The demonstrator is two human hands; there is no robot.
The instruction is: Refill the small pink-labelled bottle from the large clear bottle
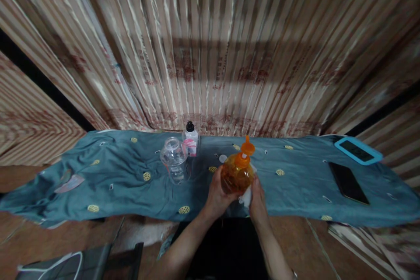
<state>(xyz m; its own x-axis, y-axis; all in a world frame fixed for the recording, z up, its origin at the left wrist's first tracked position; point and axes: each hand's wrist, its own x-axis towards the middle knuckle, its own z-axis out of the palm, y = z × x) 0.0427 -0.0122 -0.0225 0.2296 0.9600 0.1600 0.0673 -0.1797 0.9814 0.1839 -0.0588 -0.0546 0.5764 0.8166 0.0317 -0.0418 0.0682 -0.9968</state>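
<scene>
An orange pump bottle (236,179) with amber liquid is held up over the near middle of the cloth, its pump top tilted toward the back. My left hand (220,192) is wrapped around the bottle's left side and underside. On its right side my right hand (257,197) is closed on a white tissue or cloth (246,197) pressed against the bottle. To the left stands a clear, wide-bodied plastic bottle (175,162) without a cap. Behind it is a smaller clear bottle (190,140) with a black top and pink label.
A teal patterned cloth (121,201) covers the long table. A white round disc (222,158) lies behind my left hand. At the right are a black phone (348,182) and a blue-framed digital display (358,150). Striped curtains (216,52) hang behind.
</scene>
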